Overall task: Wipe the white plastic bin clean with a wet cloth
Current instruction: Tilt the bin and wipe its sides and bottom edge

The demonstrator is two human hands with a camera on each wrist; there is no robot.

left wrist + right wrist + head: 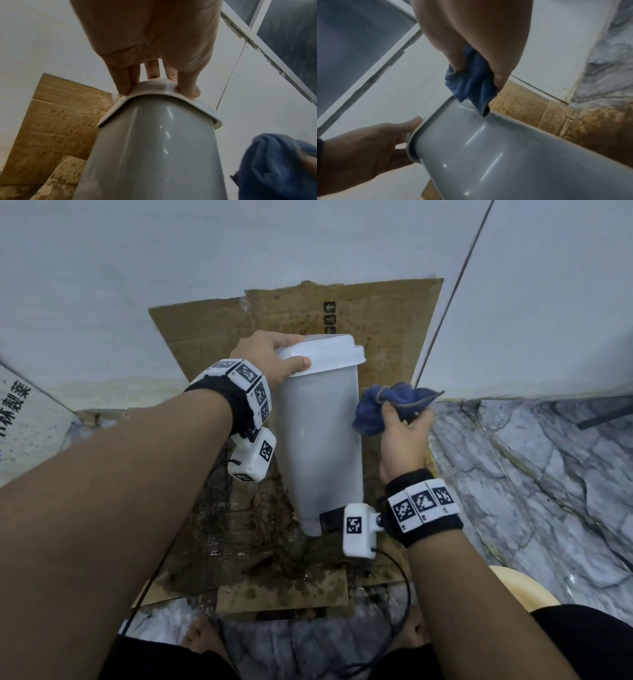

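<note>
A tall white plastic bin (320, 436) with a closed lid (329, 354) stands on wet cardboard, its black pedal at the near foot. My left hand (270, 357) grips the lid's left edge, thumb on the near side and fingers over the top; the left wrist view shows the fingers (123, 82) curled over the lid (161, 97). My right hand (404, 433) holds a bunched blue cloth (390, 405) just right of the bin's upper side. In the right wrist view the cloth (471, 86) hangs down to the bin's rim (488, 115).
Stained brown cardboard (294, 313) lies under the bin and leans up against the white wall (171, 251). Marble floor (531, 474) spreads to the right. A pale round stool edge (520, 587) sits at the lower right. My bare feet (198, 635) are at the bottom.
</note>
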